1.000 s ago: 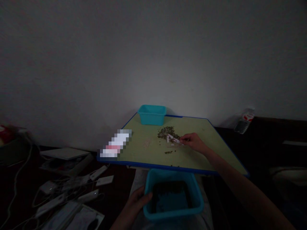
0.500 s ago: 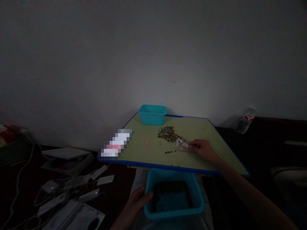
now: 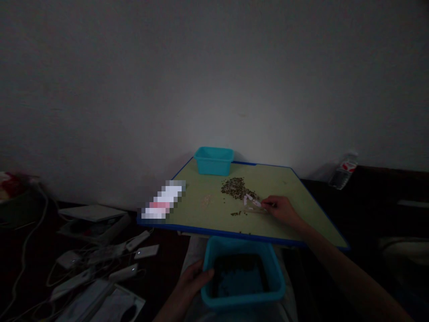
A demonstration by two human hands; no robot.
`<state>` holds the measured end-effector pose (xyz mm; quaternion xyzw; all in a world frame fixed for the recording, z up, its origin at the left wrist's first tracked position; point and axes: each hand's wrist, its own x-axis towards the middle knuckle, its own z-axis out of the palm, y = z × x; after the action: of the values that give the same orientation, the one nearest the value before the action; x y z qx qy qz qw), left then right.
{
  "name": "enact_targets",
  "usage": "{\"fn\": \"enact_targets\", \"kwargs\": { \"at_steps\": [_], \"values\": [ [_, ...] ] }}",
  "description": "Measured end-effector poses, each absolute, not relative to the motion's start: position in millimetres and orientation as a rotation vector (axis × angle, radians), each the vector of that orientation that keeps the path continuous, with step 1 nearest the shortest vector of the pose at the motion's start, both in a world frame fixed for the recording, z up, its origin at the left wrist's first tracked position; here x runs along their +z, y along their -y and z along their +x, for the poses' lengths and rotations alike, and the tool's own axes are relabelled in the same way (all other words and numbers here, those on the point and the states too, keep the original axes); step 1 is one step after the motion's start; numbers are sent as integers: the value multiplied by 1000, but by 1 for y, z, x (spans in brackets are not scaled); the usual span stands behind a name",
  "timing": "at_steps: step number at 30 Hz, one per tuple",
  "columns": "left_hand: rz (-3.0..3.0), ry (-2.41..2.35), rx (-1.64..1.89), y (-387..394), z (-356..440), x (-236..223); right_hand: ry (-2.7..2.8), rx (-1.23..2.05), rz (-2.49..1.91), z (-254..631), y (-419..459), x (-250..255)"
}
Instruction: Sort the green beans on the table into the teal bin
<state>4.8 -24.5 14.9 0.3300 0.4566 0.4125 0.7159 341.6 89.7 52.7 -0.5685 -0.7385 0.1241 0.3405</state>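
Note:
On my lap sits a blue plastic basin (image 3: 243,302) with dark matter along its inner walls and floor. My left hand (image 3: 196,277) grips its left rim, thumb over the edge. Above the table, my right hand (image 3: 279,208) is closed, thumb and fingertips pinched on what looks like a small clear plastic bag (image 3: 254,207) with white strips in or on it. The dim light blurs its outline. Just behind the bag lies a heap of small brown beans or seeds (image 3: 233,187). A few stray dark grains (image 3: 236,213) lie nearer the front edge.
A second blue basin (image 3: 213,167) stands at the back of the blue-edged table (image 3: 298,190). Pale bits (image 3: 207,201) lie left of the heap, and a pixelated bright object (image 3: 162,201) at the left edge. A bottle (image 3: 344,172) leans by the wall; chargers and cables (image 3: 124,272) clutter the lower left.
My right hand has shifted slightly left with the bag. My left hand stays on the basin, which has hardly moved. The view has tilted a little.

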Motion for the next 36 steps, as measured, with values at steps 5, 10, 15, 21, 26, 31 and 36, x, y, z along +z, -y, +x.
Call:
{"fn": "enact_targets", "kwargs": {
  "at_steps": [5, 10, 15, 21, 26, 31, 36],
  "values": [
    [765, -980, 908, 22, 4, 2, 1942, 309, -1480, 346, -90, 53],
    [815, -916, 893, 21, 2, -3, 1972, 301, -1487, 345, -93, 52],
    [836, -880, 886, 20, 2, -4, 1982, 287, -1488, 338, -94, 53],
    [814, -887, 895, 22, 4, 2, 2024, 271, -1461, 329, -91, 55],
    [828, -906, 913, 23, 4, 5, 2033, 252, -1433, 321, -93, 55],
    [783, -967, 918, 23, 3, 1, 2032, 251, -1425, 314, -97, 53],
    [815, -918, 901, 22, 3, 0, 2019, 277, -1372, 310, -99, 53]
  ]
}}
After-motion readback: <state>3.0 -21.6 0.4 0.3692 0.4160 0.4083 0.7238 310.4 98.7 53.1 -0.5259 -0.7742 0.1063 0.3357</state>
